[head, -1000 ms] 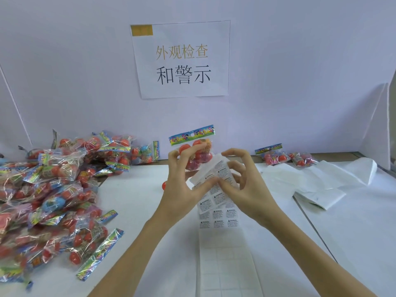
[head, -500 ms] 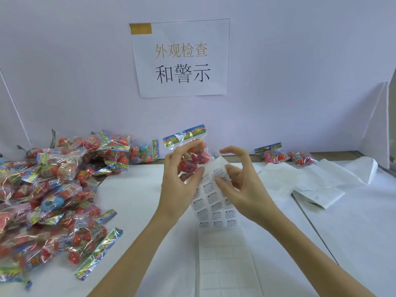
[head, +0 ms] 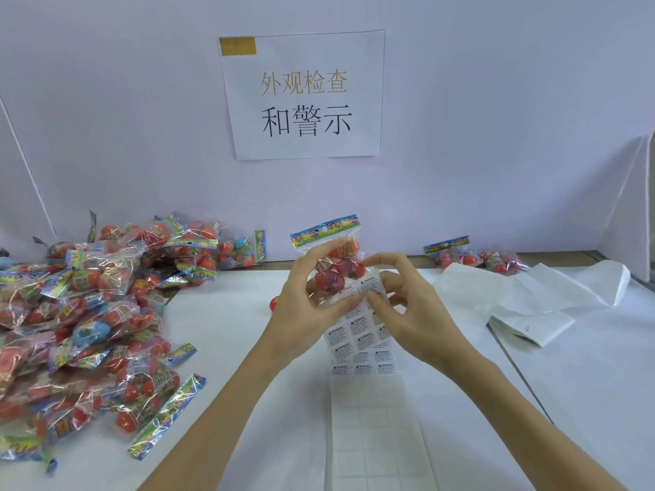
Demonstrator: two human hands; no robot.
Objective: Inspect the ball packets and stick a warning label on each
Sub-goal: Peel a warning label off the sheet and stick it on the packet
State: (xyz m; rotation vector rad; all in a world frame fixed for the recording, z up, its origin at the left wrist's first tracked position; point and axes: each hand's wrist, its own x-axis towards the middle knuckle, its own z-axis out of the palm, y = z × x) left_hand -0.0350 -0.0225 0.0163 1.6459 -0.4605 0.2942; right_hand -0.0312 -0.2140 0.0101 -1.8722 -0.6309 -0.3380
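Since a moment ago the clear, colourful-headed ball packet (head: 333, 256) has risen upright in the pinching left hand (head: 304, 306), above the white table's (head: 227, 320) middle; the right hand (head: 407, 310) pinches a white warning label (head: 370, 283) beside it, off the label sheet (head: 361, 345).

Glossy film, matt paper

Ball packets (head: 328, 264) are clear, shiny crinkled plastic; the label sheet (head: 361, 352) is smooth paper, its bare backing faintly glossy; the counter (head: 227, 334) is covered in matt white paper.

Packet pile (head: 88, 313) left (label sheet (head: 365, 349) centre).
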